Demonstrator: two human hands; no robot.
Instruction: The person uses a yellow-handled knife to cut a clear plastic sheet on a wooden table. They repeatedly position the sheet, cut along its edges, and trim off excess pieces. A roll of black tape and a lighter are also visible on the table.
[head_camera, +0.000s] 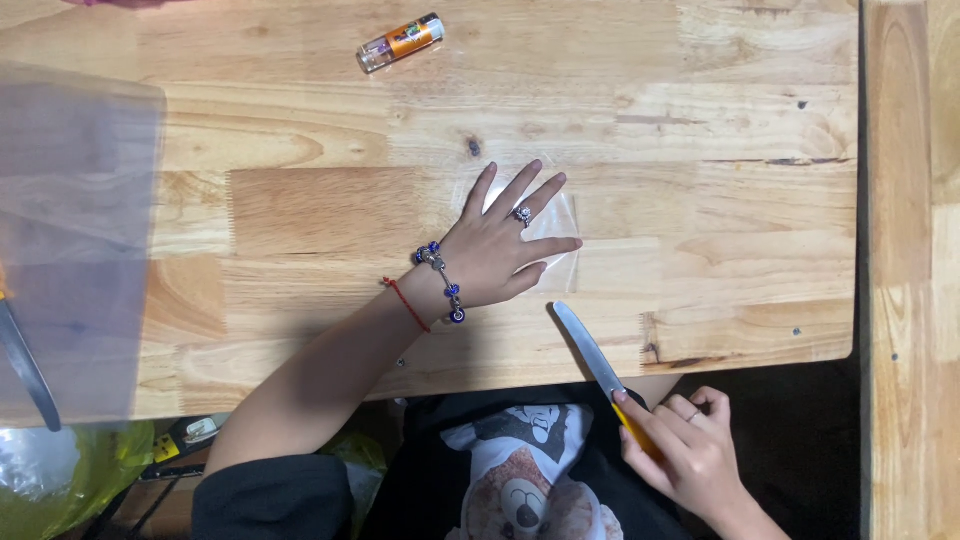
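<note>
The left hand (500, 250) lay spread flat on a clear plastic piece (556, 225), the right hand (685, 450) gripped a knife (592, 352) whose blade could slip toward the fingers.

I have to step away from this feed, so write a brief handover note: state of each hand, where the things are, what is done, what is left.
Left hand: open, fingers spread, pressed flat on a small clear plastic sheet lying on the wooden table.
Right hand: closed on the yellow handle of a knife; its blade rests on the table near the front edge, tip pointing towards the sheet, apart from it.
Elsewhere: a small clear bottle with an orange label lies on its side at the far edge; a large clear sheet covers the table's left end.
Done: small sheet pinned down.
Left: no cut shows in it yet.
</note>
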